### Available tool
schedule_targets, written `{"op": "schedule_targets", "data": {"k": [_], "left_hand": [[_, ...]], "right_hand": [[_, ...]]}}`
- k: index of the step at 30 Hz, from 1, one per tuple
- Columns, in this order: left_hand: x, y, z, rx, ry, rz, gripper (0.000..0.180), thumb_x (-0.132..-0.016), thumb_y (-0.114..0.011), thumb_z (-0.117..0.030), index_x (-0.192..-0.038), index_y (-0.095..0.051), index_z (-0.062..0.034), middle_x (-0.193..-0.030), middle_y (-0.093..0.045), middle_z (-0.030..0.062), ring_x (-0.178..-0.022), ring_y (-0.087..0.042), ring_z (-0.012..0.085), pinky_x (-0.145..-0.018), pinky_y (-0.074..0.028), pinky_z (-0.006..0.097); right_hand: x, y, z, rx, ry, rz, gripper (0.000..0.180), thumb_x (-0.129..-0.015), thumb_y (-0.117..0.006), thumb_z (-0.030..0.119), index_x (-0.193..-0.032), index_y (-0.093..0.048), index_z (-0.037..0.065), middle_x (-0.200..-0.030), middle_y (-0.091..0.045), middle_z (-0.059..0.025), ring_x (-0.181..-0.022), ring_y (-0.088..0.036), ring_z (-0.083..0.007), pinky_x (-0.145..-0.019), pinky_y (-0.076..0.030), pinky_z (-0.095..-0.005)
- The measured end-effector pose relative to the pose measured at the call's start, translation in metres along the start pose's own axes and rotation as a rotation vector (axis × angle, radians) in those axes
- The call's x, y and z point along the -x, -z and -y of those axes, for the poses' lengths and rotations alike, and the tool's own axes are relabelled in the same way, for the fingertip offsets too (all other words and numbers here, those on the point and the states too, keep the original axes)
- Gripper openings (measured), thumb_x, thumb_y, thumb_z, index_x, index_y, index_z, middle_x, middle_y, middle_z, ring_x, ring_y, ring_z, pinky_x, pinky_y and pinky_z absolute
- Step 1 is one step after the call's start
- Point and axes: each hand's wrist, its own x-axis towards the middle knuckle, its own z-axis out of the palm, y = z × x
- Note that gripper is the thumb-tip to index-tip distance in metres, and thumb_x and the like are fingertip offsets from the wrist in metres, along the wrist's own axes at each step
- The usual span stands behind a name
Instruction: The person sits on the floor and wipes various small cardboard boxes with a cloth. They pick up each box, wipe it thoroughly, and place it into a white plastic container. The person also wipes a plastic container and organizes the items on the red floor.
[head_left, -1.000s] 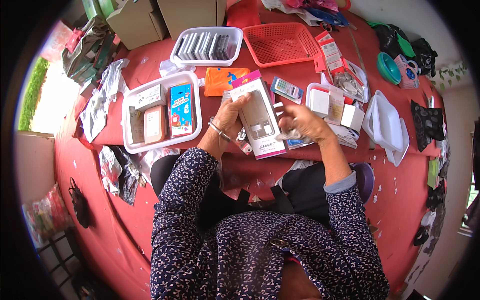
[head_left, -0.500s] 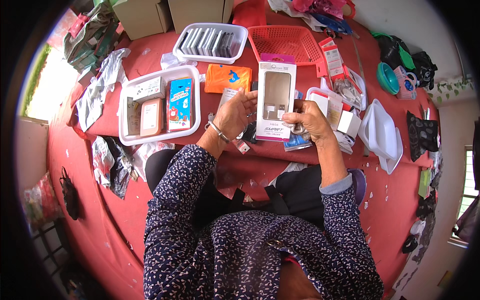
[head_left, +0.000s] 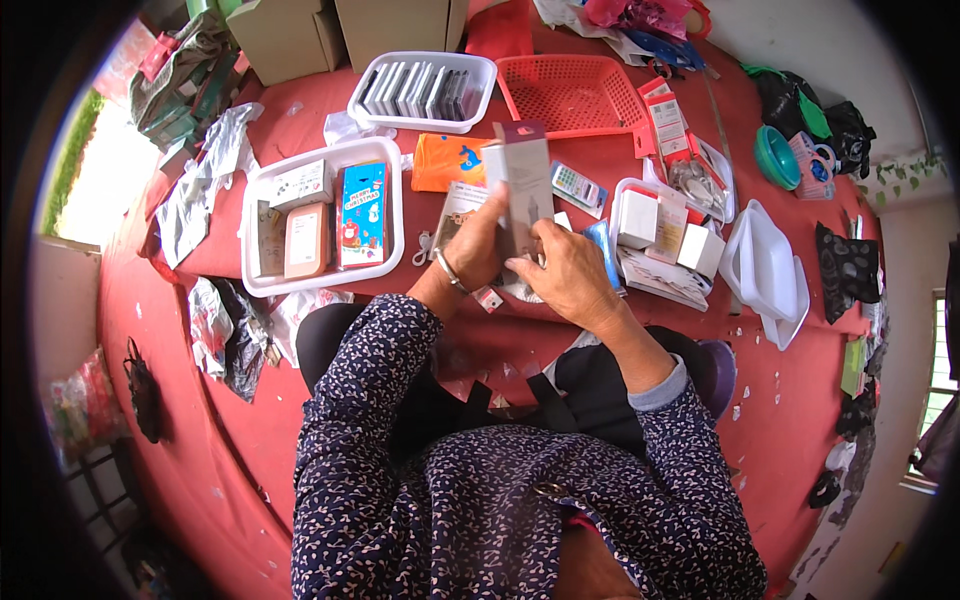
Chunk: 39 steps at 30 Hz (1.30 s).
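Note:
A tall, narrow white and purple retail carton [head_left: 527, 180] is held up in front of me, turned so a side panel shows. My left hand [head_left: 472, 245] grips its left side, a metal bangle round the wrist. My right hand [head_left: 570, 268] is closed at the lower right edge of the carton, thumb and fingers against it; the bottom end is partly hidden by the fingers. Behind it lie an orange pouch [head_left: 440, 163] and a small card-like pack with coloured rows [head_left: 580, 190]. A short white cable [head_left: 423, 249] rests left of my left hand.
To the left, a white tray [head_left: 250, 283] holds several boxes. A white basket [head_left: 365, 118] of thin, flat upright pieces and a red basket [head_left: 520, 66] stand at the back. White boxes [head_left: 697, 250] fill a right-hand tray, beside stacked white trays [head_left: 760, 265]. Red cloth covers the surface.
The carton has turned from its windowed front to a side panel and shifted slightly left. My left hand has closed round it; my right hand has moved left and lower along it.

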Motion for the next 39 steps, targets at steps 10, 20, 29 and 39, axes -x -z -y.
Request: {"op": "schedule_targets", "data": {"k": [10,20,29,39], "left_hand": [[0.003,-0.007,0.0,0.302,0.217,0.068,0.073,-0.081,-0.039,-0.062,-0.131,-0.034,-0.0087,-0.12,-0.047,0.0214,-0.111,-0.047,0.0365,-0.092,-0.038,0.051],[-0.002,0.024,-0.005,0.216,-0.007,-0.174,0.066,-0.085,-0.029,-0.062,-0.125,-0.039,-0.0098,-0.11,-0.051,0.0145,-0.101,-0.052,0.0314,-0.087,-0.042,0.049],[-0.01,0.007,-0.024,0.318,-0.085,-0.245,0.054,-0.086,-0.036,-0.057,-0.112,-0.04,-0.0105,-0.103,-0.048,0.0118,-0.1,-0.049,0.0287,-0.086,-0.039,0.053],[0.016,-0.008,-0.027,-0.024,-0.154,-0.046,0.067,-0.078,-0.063,-0.014,-0.131,-0.022,-0.0169,-0.119,-0.042,0.0079,-0.11,-0.045,0.0226,-0.087,-0.042,0.045]], "right_hand": [[-0.031,0.061,-0.042,-0.959,-0.012,-0.623,0.014,-0.084,-0.057,0.016,-0.083,-0.058,0.002,-0.078,-0.059,-0.0058,-0.064,-0.059,-0.0108,-0.055,-0.05,-0.0227],[-0.01,0.0,-0.005,-0.372,0.324,0.243,0.015,-0.076,-0.059,0.016,-0.086,-0.057,0.004,-0.078,-0.054,-0.0111,-0.072,-0.057,-0.0253,-0.064,-0.045,-0.0333],[-0.007,0.004,-0.058,-0.687,-0.103,0.105,0.079,-0.069,-0.066,0.054,-0.115,-0.048,-0.007,-0.087,-0.061,-0.0146,-0.086,-0.057,-0.0183,-0.072,-0.045,-0.0279],[-0.013,0.018,-0.036,-1.177,-0.357,0.243,0.054,-0.069,-0.064,0.019,-0.111,-0.047,-0.011,-0.094,-0.057,-0.0138,-0.082,-0.059,-0.0168,-0.071,-0.052,-0.0282]]}}
